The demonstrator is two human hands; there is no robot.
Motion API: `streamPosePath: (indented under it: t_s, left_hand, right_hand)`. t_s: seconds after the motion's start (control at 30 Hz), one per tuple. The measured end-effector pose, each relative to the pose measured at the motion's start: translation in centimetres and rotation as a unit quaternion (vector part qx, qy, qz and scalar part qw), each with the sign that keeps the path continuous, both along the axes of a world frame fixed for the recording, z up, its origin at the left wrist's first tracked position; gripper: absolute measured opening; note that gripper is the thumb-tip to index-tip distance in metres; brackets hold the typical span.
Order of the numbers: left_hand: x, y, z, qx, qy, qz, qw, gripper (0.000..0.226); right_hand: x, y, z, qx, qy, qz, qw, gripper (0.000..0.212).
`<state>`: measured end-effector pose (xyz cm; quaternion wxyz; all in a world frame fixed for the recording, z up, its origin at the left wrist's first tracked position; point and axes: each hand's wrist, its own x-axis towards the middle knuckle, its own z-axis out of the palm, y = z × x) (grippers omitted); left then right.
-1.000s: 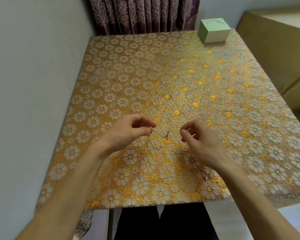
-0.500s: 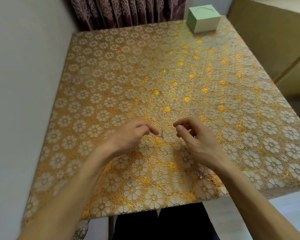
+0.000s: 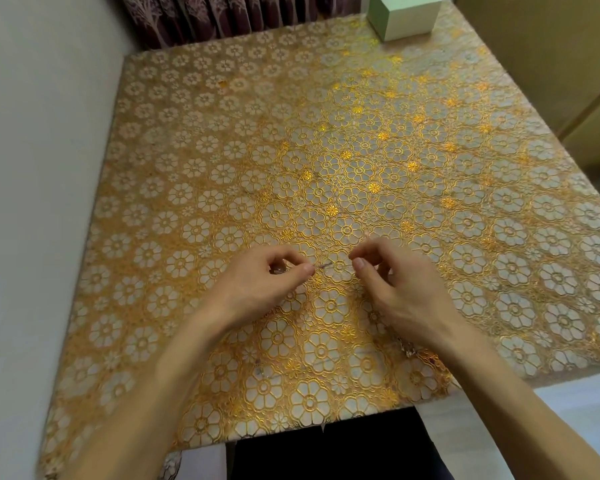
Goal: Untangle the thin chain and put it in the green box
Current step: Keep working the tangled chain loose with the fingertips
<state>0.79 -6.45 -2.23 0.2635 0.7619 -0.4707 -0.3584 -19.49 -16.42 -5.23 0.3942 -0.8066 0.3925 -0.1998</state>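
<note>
Chain [image 3: 324, 265]: one thin silvery strand just over the gold floral bench [image 3: 222, 168], between left hand [image 3: 257, 285] and right hand [image 3: 402, 292], each grip pinching it. One smooth green box [image 3: 404, 15] sits at the far corner.

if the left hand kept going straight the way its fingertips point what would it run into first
The left hand points rightward along the short stretch of thin chain it pinches, so it would most likely meet the fingertips of the right hand first, though depth is unclear.
</note>
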Motion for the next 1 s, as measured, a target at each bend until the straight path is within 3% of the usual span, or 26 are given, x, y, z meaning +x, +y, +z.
streamPosePath:
  t_s: [0.13, 0.3, 0.43, 0.63, 0.77, 0.87, 1.0]
  left_hand:
    - [-0.2, 0.2, -0.3, -0.028, 0.031, 0.013, 0.999, 0.017]
    - [-0.7, 0.2, -0.2, -0.054, 0.124, 0.026, 0.991, 0.018]
    - [-0.8, 0.4, 0.2, -0.07, 0.145, 0.04, 0.986, 0.015]
    - [-0.5, 0.8, 0.2, -0.078, 0.112, 0.029, 0.99, 0.021]
    - [-0.9, 1.1, 0.3, -0.129, 0.02, 0.056, 0.99, 0.007]
    - [-1.5, 1.2, 0.1, -0.183, -0.043, 0.07, 0.98, 0.011]
    - [-2.5, 1.5, -0.3, -0.239, -0.007, 0.105, 0.965, 0.012]
  right_hand:
    - [0.2, 0.5, -0.3, -0.103, 0.091, -0.004, 0.991, 0.028]
    - [0.9, 0.8, 0.1, 0.029, -0.013, 0.019, 0.999, 0.05]
    - [1.1, 0.7, 0.3, 0.046, -0.032, 0.061, 0.997, 0.039]
    - [1.4, 0.4, 0.6, 0.099, -0.049, 0.099, 0.989, 0.018]
    - [1.8, 0.6, 1.2, 0.147, -0.082, 0.072, 0.983, 0.006]
    - [1.9, 0.4, 2.0, 0.183, -0.107, 0.042, 0.976, 0.006]
    - [1.9, 0.5, 2.8, 0.239, -0.125, 0.022, 0.963, 0.007]
